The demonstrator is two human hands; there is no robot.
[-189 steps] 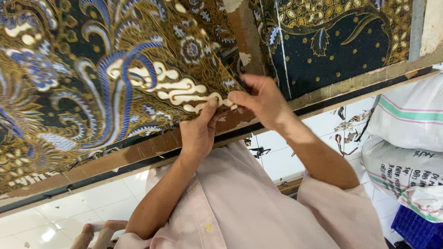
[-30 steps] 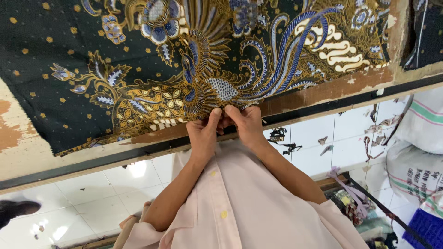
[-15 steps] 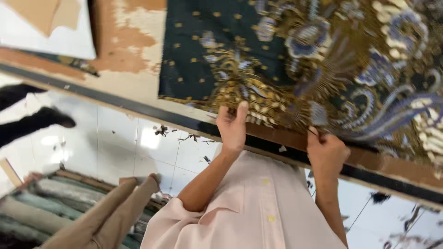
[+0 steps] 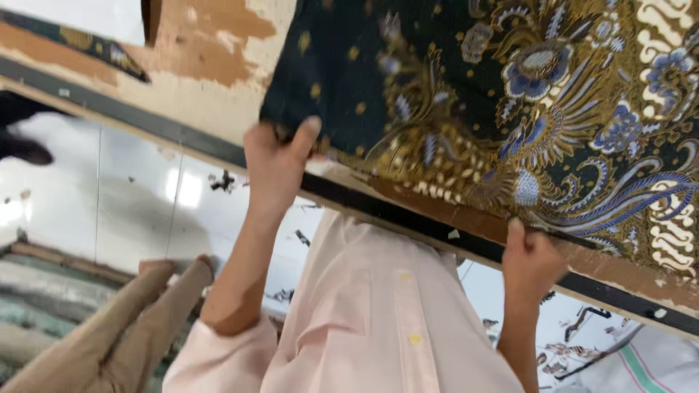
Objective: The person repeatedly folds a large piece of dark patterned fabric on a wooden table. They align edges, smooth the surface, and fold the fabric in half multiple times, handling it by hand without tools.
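left hand point(image 4: 275, 166): fingers closed on batik cloth point(image 4: 510, 109) corner, thumb on top | right hand point(image 4: 531, 263): pinched the cloth's near edge at table point(image 4: 218, 80) rim

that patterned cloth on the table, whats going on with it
A person in a pale pink shirt is handling a dark patterned cloth printed with gold and blue flowers, spread on a worn table. The left hand grips the cloth at its corner by the table's near edge, thumb on top. The right hand holds the cloth's near edge further along. The hands are apart, with the cloth's edge running between them. White floor tiles show below.
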